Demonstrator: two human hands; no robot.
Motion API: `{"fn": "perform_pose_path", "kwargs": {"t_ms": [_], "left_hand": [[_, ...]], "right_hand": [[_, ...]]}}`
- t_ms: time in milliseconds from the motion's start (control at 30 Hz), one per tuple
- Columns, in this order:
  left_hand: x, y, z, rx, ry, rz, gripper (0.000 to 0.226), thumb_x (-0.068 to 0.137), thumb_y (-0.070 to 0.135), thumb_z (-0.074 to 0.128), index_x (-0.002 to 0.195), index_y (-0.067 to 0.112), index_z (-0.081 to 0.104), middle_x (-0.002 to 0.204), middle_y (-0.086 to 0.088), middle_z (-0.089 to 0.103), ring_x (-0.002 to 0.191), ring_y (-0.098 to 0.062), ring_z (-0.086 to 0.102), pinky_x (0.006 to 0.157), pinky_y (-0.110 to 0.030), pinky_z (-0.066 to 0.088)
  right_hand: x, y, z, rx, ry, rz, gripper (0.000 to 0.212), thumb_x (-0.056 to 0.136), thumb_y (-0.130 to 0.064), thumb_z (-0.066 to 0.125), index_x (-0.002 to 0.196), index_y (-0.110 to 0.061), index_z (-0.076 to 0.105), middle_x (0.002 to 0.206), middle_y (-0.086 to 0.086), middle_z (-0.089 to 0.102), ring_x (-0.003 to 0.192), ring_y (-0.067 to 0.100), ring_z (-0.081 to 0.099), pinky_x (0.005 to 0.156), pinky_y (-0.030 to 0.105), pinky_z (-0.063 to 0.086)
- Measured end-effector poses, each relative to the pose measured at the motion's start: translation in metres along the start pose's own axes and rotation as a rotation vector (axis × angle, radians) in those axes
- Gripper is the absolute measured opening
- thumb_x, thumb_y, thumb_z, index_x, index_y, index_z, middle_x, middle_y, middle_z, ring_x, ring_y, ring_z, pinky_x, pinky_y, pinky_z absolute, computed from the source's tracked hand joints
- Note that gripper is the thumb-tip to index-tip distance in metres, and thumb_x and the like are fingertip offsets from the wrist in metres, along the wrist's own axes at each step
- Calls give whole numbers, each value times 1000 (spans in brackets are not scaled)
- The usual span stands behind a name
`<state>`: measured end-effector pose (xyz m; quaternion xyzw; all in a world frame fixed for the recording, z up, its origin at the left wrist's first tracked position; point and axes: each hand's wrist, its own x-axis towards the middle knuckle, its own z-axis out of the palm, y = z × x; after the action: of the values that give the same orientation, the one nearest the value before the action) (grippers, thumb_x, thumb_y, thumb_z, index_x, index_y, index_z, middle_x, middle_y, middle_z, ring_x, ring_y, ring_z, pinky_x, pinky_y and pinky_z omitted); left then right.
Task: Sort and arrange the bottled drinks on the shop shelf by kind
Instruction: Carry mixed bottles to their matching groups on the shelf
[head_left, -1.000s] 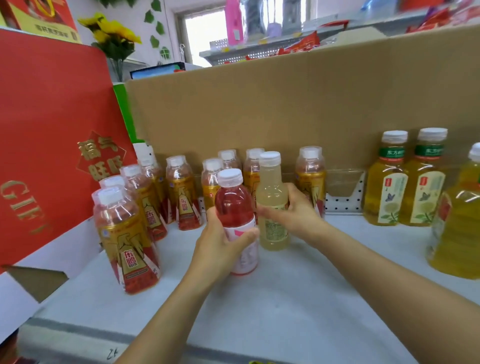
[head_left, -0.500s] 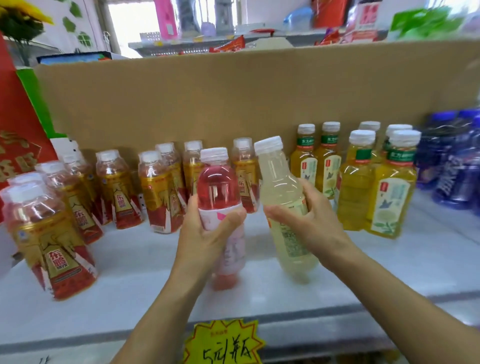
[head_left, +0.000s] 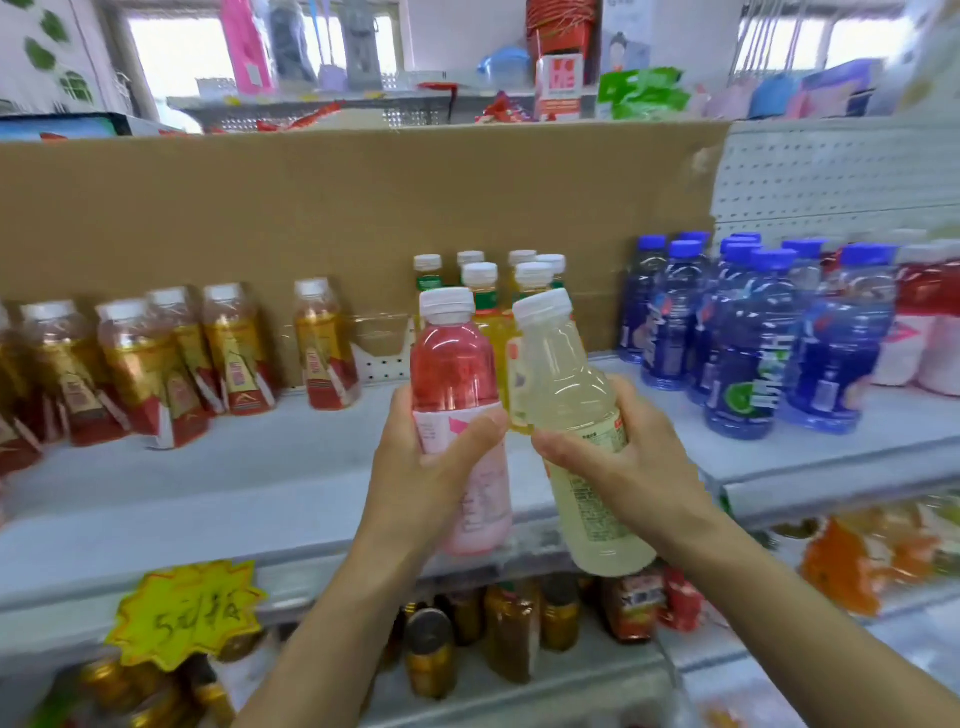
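My left hand (head_left: 423, 475) grips a pink drink bottle (head_left: 453, 374) with a white cap, held upright in the air in front of the shelf (head_left: 234, 483). Beside it, my right hand (head_left: 618, 467) holds a pale yellow drink bottle (head_left: 566, 384), tilted with its cap leaning left. Both bottles are off the shelf. On the shelf stand several gold-and-red bottles (head_left: 228, 353) at the left, yellow tea bottles (head_left: 483, 291) behind the held ones, and blue bottles (head_left: 753, 338) at the right. Red and white bottles (head_left: 924, 322) show at the far right.
A brown cardboard sheet (head_left: 337, 208) backs the shelf; white pegboard (head_left: 841, 176) continues to the right. A yellow star price tag (head_left: 182, 613) hangs on the shelf's front edge. A lower shelf holds cans and bottles (head_left: 509, 629). Bare shelf surface lies in front of the gold-and-red bottles.
Both hands have lifted their bottles off the shelf and carried them rightwards. The view has swung right, bringing the blue bottles into sight. The pale yellow bottle has tilted.
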<state>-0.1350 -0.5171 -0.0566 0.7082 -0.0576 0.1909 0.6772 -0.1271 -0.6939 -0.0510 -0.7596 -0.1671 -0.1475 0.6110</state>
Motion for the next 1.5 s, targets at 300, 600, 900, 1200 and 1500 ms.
{"fn": "perform_pose_path", "kwargs": {"t_ms": [300,600,900,1200,1500], "left_hand": [[-70,4,151,-64,-85,-40,45,76,34,78,117,32,59,98,6,74,87,-12,73,75,-34,59],[-78,3,292,-109,-262,-91,39,78,28,79,111,28,59,94,0,74,81,-13,73,65,-24,59],[-27,-9,440,-106,-340,-2,46,72,40,80,111,31,57,94,8,72,82,-7,71,66,-23,56],[37,-23,584,-117,-262,106,60,65,60,82,115,47,50,107,16,70,100,-7,69,91,-46,55],[55,-47,669,18,-3,187,76,74,50,82,136,34,41,130,5,47,124,-14,49,107,-44,44]], "right_hand": [[-63,25,-155,-74,63,97,38,77,-32,80,106,-32,56,91,-11,68,76,-3,64,58,9,45],[-79,58,-289,-79,250,165,50,69,-46,82,110,-35,57,91,-14,70,79,-2,67,64,19,49],[-39,112,-409,-101,373,170,47,62,-48,75,104,-35,57,89,-18,69,75,1,67,62,22,49],[36,156,-530,-141,438,114,41,76,-35,82,109,-33,58,92,-16,70,80,-5,65,64,18,48],[83,197,-607,-56,404,54,43,72,-43,81,107,-36,56,92,-23,67,83,-3,66,73,29,49]]}}
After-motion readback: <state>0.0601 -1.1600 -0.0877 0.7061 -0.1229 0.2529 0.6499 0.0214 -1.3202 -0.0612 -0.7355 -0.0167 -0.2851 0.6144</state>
